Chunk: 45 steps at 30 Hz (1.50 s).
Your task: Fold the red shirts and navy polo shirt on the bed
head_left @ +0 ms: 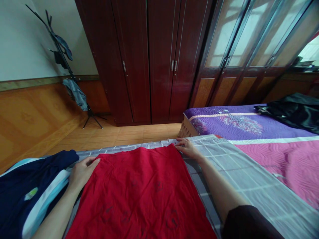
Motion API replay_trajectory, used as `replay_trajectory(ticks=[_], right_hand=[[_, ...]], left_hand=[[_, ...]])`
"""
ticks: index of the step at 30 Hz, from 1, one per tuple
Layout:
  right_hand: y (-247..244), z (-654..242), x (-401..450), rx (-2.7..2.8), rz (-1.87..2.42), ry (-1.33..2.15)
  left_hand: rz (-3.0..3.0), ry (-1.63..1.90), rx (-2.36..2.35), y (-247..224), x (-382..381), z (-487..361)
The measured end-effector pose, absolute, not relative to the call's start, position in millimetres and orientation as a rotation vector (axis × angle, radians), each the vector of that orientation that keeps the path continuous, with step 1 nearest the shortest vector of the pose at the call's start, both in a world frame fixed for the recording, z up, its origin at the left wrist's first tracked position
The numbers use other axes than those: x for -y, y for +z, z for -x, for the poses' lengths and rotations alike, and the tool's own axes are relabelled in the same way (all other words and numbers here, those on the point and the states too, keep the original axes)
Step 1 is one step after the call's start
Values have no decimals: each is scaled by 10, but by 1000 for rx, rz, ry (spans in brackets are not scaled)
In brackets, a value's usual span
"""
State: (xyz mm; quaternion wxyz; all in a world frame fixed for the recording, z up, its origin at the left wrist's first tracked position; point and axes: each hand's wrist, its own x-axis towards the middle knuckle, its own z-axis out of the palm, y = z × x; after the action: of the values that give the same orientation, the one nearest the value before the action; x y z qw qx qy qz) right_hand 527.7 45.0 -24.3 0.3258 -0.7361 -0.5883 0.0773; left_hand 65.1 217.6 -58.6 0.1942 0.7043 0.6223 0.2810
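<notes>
A red piece of fabric (139, 189) with faint dark printed marks lies spread out and slightly wrinkled on the grey checked bed sheet (239, 172). Its far edge runs between my two hands, and its near part goes out of view at the bottom. At the far left corner, my left hand (81, 172) is closed, thumb and fingers pinching the fabric. My right hand (188, 149) grips the far right corner, with its fingers reaching just past the edge. Beside my left forearm lies a navy garment (15, 186) with white and light blue stripes.
Past the bed's far edge is a tiled floor (129, 132), then a dark red wardrobe (161, 59). A coat stand (61, 53) with a few items leans into the left corner. At right are purple bedding (231, 124), a pink quilt (276, 159) and a black garment (294, 111).
</notes>
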Motion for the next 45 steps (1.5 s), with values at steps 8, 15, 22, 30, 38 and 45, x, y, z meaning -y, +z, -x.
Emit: replay_trajectory(ticks=[8, 15, 22, 30, 38, 45], right_hand=[[-307, -5122, -481, 1540, 2048, 80], [-310, -5052, -507, 1604, 2011, 42], [-306, -5209, -557, 1445, 2046, -38], [-407, -5431, -468, 1224, 2229, -198], [-393, -5361, -539, 1295, 2202, -200], [-412, -5372, -544, 1333, 2219, -234]], left_hand=[[-1979, 902, -1751, -679, -2249, -605], [-2039, 825, -1731, -616, -2156, -695], [-1961, 837, -1844, -584, -2161, -669], [-1778, 1032, -1837, -619, -2244, -601], [-1689, 1147, -1583, -544, -2136, -734], [-1616, 1256, -1517, -493, -2102, -770]])
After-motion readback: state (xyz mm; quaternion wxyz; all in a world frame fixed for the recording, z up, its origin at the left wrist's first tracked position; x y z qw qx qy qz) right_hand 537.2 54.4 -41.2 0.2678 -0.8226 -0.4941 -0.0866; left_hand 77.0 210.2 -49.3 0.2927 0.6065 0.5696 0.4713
